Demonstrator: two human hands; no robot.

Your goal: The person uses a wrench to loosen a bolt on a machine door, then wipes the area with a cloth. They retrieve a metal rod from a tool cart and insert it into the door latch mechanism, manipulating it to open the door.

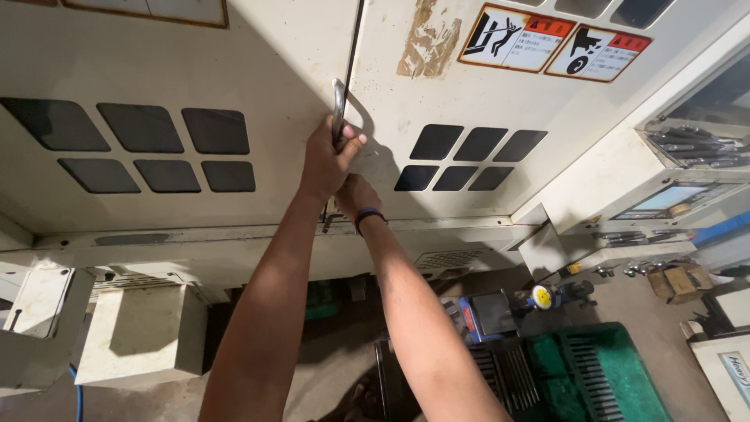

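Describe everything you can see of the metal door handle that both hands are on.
The handle is a slim, upright bar of bare grey metal, fixed by the seam between two cream machine doors. Its top bends into the panel. The left hand wraps its middle; the right hand grips lower, hiding the bottom end.

Left hand (326, 160) grips the metal door handle (337, 109) of a cream machine cabinet (281, 70); right hand (355, 195) sits just below.
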